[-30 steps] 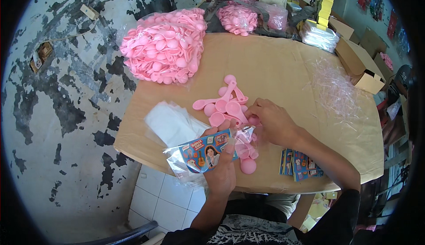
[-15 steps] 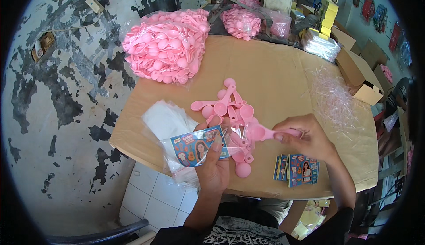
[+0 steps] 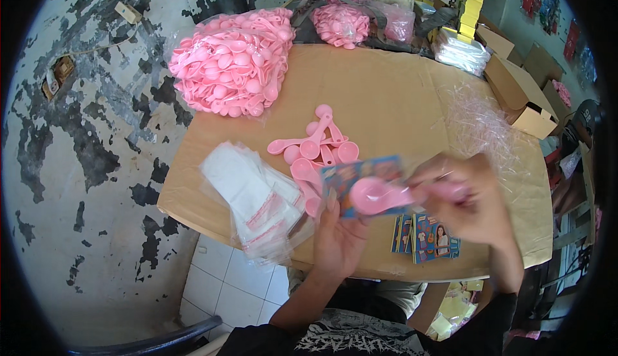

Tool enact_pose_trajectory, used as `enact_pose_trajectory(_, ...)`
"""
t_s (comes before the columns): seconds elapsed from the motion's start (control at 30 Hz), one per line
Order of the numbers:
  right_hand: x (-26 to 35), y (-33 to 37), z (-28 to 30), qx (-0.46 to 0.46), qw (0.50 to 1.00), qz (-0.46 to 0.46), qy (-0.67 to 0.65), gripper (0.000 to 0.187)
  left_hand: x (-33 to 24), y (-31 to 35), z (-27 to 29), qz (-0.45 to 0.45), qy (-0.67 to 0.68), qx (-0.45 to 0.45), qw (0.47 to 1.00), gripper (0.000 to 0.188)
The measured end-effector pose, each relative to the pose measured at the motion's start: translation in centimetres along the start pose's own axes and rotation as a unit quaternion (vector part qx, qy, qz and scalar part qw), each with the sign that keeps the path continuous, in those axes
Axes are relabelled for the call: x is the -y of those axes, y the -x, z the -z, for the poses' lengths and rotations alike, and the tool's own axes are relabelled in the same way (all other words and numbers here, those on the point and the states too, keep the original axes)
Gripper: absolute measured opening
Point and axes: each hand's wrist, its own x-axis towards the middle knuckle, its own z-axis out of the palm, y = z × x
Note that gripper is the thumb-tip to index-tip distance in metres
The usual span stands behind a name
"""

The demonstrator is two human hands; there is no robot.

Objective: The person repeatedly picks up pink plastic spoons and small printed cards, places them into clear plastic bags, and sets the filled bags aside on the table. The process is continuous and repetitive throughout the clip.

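"Apart half a second ago, the pink spoon [image 3: 374, 195] now overlaps the face of the printed card [image 3: 360, 168], and the card itself has swung rightward."

"Which hand has which?"

"The left hand [image 3: 342, 239] grips the card, thumb on its front. The right hand [image 3: 468, 205] is closed around the spoon's handle. With that blur I can't tell whether spoon and card touch, or whether a clear film wraps them."

"How far along is it, would you say?"

"Mid-set, I'd judge: both pieces are in the fingers, neither put down. Plenty waits close by. A small stack of blue cards [image 3: 436, 239] lies near the table's [image 3: 386, 111] front edge, just below the right hand, and to the left the clear sleeves [image 3: 248, 185] are fanned out, lapping over that edge."

"And further off?"

"Just past the left hand there's a cluster of loose pink spoons [image 3: 315, 145]. Beyond it, on the far left, stands a bulging bag of spoons [image 3: 232, 66], so that supply has hardly run short. Over on the right, a tangle of clear strips [image 3: 479, 124] lies near an open cardboard box [image 3: 518, 92]."

"Anything finished?"

"None that I can pick out. At the back there's only another bag of pink spoons [image 3: 341, 26]."
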Motion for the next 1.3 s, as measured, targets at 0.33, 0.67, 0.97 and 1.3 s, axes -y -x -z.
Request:
enact_pose_trajectory(0.33, 4.3, -1.8, 7.4, 0.082, 0.975, -0.094, 0.184, 0.008, -0.9, 0.0, -2.1, -0.110, -0.397, 0.041, 0.910, 0.068)
enact_pose_trajectory(0.67, 2.0, -3.0, 2.5, 0.027, 0.986, -0.003, 0.165, 0.020, 1.4, -0.7, -5.0, -0.133, -0.780, 0.164, 0.589, 0.073)
enact_pose_trajectory(0.97, -2.5, -3.3, 1.4, -0.011, 0.999, 0.011, -0.036, 0.021, -2.0, -1.3, -3.7, 0.289, -0.462, 0.203, 0.814, 0.043)
enact_pose_trajectory(1.3, -3.5, -3.6, 0.7, -0.048, 0.978, 0.124, 0.162, 0.020, -0.8, -2.1, -5.0, -0.041, -0.588, 0.065, 0.805, 0.030)
